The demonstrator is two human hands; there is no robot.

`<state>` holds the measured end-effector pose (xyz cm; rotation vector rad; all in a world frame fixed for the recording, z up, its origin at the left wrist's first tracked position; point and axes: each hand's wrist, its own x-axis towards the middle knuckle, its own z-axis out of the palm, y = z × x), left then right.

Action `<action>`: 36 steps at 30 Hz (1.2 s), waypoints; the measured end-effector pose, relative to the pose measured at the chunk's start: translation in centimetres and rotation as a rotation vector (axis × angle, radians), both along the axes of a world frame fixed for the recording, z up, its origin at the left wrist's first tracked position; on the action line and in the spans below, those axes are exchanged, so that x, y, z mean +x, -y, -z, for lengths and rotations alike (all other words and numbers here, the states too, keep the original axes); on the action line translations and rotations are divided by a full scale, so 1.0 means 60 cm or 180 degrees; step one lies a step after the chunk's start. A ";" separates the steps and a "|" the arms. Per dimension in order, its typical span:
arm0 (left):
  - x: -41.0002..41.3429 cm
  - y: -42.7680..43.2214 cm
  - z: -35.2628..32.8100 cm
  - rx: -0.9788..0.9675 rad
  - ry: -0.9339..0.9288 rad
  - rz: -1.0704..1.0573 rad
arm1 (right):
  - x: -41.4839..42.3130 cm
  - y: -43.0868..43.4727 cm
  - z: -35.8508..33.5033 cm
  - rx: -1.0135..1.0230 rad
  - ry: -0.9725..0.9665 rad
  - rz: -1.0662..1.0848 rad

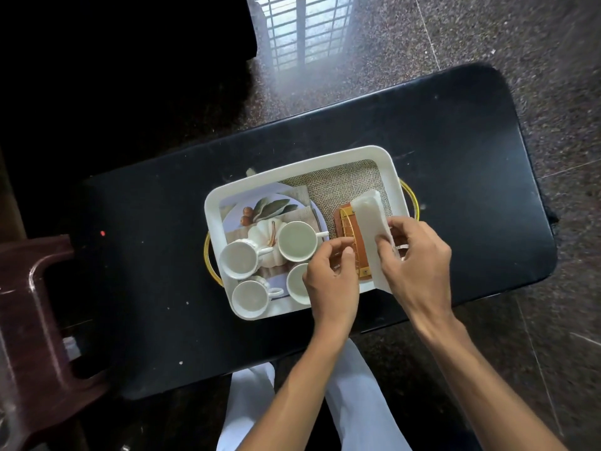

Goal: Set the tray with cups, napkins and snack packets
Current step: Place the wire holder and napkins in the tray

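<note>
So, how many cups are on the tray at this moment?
4, all in the left half of the tray: one near the centre, one at the left wall, one at the near left corner, and one partly hidden under the left hand.

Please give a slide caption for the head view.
Right hand sets napkins into holder on tray beside four cups.

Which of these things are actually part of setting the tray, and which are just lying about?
Part of the job: white tray; four white cups; folded napkins in the right hand; brown napkin holder under the left hand.

Just there: black table; brown chair; speckled floor.
</note>
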<state>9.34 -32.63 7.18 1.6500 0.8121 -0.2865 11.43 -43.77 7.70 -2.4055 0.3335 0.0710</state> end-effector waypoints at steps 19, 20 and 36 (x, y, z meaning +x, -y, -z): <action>-0.006 -0.013 -0.002 -0.0362 0.0123 -0.0015 | -0.012 -0.043 0.024 -0.1211 0.0031 -0.0274; -0.006 -0.016 -0.003 -0.0371 0.0132 -0.0023 | -0.012 -0.044 0.023 -0.1200 0.0011 -0.0265; -0.102 -0.311 -0.152 -0.0152 0.0530 -0.1214 | -0.019 -0.219 -0.137 0.0677 -0.0719 -0.1073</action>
